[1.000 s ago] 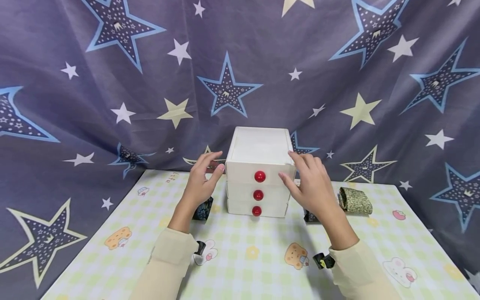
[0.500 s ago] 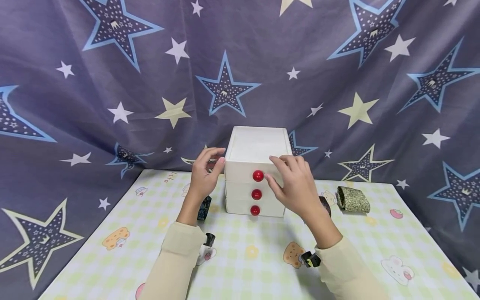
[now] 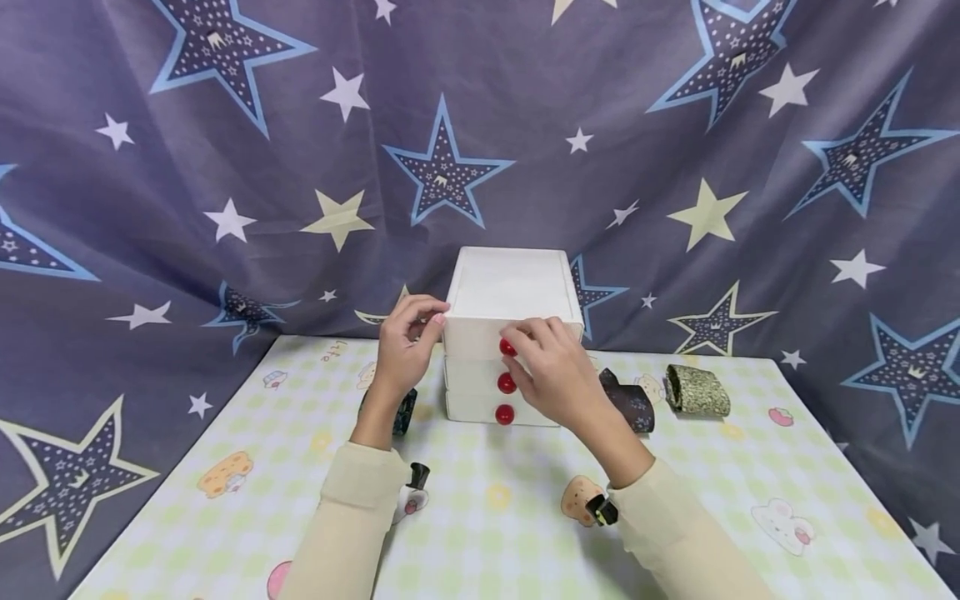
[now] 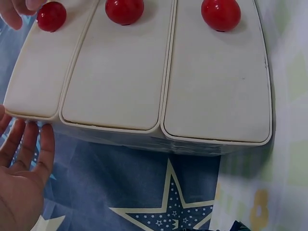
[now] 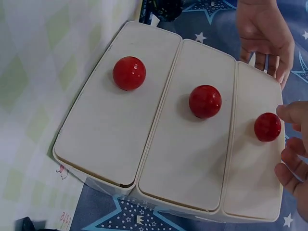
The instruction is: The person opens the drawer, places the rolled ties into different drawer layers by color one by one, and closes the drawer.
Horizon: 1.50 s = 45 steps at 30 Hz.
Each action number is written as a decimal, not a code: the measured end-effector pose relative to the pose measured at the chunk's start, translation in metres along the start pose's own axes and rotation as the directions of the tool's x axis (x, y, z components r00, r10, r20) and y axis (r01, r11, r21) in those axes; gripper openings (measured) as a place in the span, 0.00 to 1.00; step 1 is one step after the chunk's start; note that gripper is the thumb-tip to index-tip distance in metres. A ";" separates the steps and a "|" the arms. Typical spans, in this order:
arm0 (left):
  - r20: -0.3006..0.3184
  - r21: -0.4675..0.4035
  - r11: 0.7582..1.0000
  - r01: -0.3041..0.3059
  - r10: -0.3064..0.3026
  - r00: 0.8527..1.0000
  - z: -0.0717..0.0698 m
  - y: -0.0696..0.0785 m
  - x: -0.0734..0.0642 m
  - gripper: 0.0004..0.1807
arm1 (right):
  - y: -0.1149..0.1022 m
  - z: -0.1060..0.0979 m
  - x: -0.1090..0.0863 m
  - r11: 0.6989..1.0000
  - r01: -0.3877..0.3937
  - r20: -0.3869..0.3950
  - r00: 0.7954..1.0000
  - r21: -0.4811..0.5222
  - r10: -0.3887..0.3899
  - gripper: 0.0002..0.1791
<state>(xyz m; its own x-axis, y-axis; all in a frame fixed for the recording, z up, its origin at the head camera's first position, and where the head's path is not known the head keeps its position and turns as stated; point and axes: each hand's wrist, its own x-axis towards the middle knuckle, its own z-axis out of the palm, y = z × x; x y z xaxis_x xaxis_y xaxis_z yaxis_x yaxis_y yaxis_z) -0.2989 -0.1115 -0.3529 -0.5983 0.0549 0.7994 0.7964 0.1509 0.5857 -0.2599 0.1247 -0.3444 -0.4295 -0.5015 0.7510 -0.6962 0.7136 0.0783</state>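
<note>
A white three-drawer box stands on the table, each drawer front carrying a round red knob. My left hand is at the box's upper left front corner. In the left wrist view its fingers lie nearly straight along the side of the top drawer. My right hand is in front of the drawers, its fingertips right at the top red knob. The right wrist view shows thumb and fingers spread apart beside that knob. All the drawers are pushed in.
Right of the box lie a dark patterned roll and an olive-patterned rolled cloth. Another dark patterned item is partly hidden behind the left wrist. A checked cover lies over the table, and a star-print curtain hangs behind.
My right hand has moved left from the box's right front corner to the top knob. The left hand has come closer in, against the left corner. The drawers look the same.
</note>
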 end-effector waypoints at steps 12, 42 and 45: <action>-0.001 -0.006 1.000 0.024 -0.024 1.000 0.001 0.002 0.000 0.08 | -0.001 0.013 0.001 0.995 0.101 0.009 0.995 -0.025 -0.101 0.15; -0.013 0.022 0.999 0.039 -0.039 0.999 -0.002 0.010 0.000 0.08 | 0.001 0.016 0.009 0.971 0.211 0.075 0.976 -0.110 -0.203 0.08; -0.009 0.011 0.999 0.034 -0.034 0.999 -0.001 0.011 0.002 0.08 | 0.002 0.016 0.009 0.972 0.208 0.084 0.976 -0.110 -0.199 0.08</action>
<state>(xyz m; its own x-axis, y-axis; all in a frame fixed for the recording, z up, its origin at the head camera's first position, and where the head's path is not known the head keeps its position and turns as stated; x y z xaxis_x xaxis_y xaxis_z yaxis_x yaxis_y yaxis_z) -0.2911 -0.1111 -0.3451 -0.6242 0.0405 0.7802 0.7745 0.1632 0.6112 -0.2744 0.1137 -0.3479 -0.3287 -0.6729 0.6627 -0.7029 0.6429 0.3042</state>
